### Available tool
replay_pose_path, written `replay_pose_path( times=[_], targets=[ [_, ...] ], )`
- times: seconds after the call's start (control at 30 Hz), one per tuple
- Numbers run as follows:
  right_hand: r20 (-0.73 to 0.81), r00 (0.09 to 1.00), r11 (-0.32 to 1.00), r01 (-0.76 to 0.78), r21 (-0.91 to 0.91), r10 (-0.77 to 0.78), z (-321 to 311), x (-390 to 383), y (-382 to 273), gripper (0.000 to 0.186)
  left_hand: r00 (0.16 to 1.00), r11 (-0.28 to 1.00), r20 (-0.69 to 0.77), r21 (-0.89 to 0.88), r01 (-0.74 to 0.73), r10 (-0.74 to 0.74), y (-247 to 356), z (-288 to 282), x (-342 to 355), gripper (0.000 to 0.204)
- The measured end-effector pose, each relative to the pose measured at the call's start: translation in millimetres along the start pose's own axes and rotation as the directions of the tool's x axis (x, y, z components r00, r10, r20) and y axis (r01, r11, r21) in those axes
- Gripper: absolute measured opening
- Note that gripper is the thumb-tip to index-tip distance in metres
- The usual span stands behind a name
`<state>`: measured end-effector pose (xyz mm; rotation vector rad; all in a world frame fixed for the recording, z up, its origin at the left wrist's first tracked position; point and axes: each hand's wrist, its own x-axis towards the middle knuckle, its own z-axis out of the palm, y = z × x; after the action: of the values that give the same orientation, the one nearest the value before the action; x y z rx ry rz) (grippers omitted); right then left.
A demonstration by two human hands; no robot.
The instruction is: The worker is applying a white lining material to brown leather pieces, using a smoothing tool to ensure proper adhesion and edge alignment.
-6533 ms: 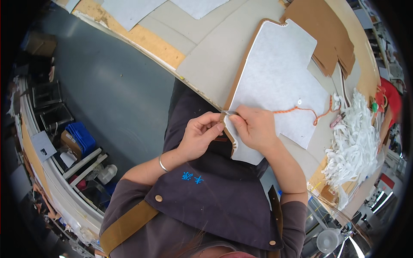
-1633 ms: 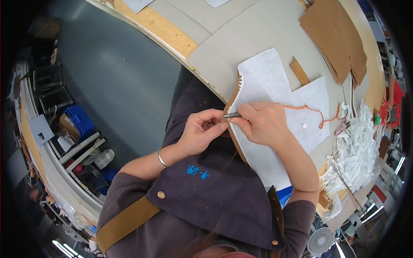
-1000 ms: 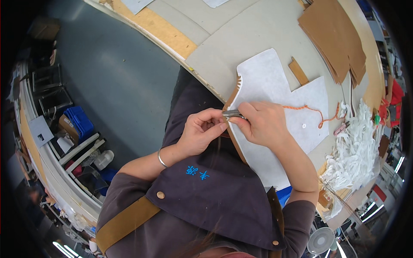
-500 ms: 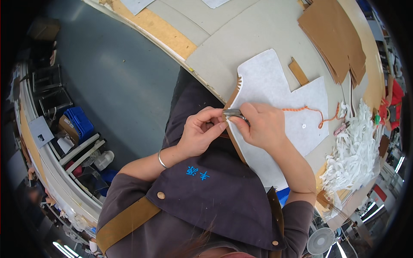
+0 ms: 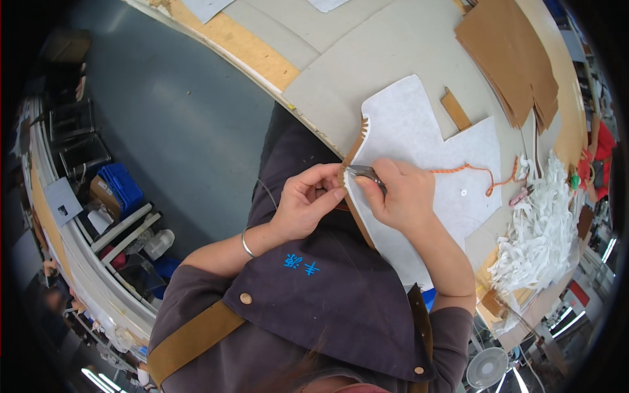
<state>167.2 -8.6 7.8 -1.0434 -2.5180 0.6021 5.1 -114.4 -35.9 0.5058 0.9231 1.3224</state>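
Observation:
A white-backed panel (image 5: 409,124) with a brown edge lies at the front of the table, partly over my lap. Small notches show along its curved edge. My left hand (image 5: 306,200) is closed, thumb and fingers pinching that brown edge. Close beside it, my right hand (image 5: 403,196) grips a pair of metal thread snips (image 5: 363,171), whose blade tips point left at the notched edge. Whether the blades are apart is too small to tell. From my right hand an orange twisted cord (image 5: 468,166) trails right across the panel.
Brown sheets (image 5: 508,59) are stacked at the far right. A brown strip (image 5: 455,110) lies beside the panel. White ribbon-like scraps (image 5: 534,229) are heaped at the right, near a pink-handled tool (image 5: 521,195). A blue crate (image 5: 121,187) stands off to the left.
My right hand has drawn the snips slightly right, so the blade tips sit back from my left fingertips. My left hand keeps its pinch, almost unmoved.

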Motion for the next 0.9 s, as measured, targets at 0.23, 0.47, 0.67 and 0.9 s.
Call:
replay_pose_path(
  times=[0.23, 0.47, 0.67, 0.9],
  targets=[
    [0.000, 1.000, 0.999, -0.004, -0.052, 0.004, 2.7, -0.5, -5.2, 0.031, 0.999, 0.999, 0.017, -0.035, -0.029, 0.029, 2.6, 0.9, 1.3, 0.032],
    [0.013, 1.000, 0.999, -0.022, -0.038, 0.022, 2.7, 0.7, -7.5, 0.028, 1.000, 0.998, 0.027, -0.064, 0.015, -0.013, 0.8, -0.9, 0.9, 0.032],
    [0.035, 0.995, 0.992, -0.099, 0.081, 0.097, 5.4, -3.2, -3.9, 0.027, 0.999, 0.999, 0.033, -0.046, 0.015, -0.013, -1.4, -1.9, 1.5, 0.031],
    [-0.256, 0.889, 0.925, -0.358, 0.129, 0.380, -43.8, -31.3, 29.3, 0.017, 0.994, 0.967, -0.081, 0.235, 0.095, -0.078, 16.5, -8.8, 21.9, 0.019]
  ],
)
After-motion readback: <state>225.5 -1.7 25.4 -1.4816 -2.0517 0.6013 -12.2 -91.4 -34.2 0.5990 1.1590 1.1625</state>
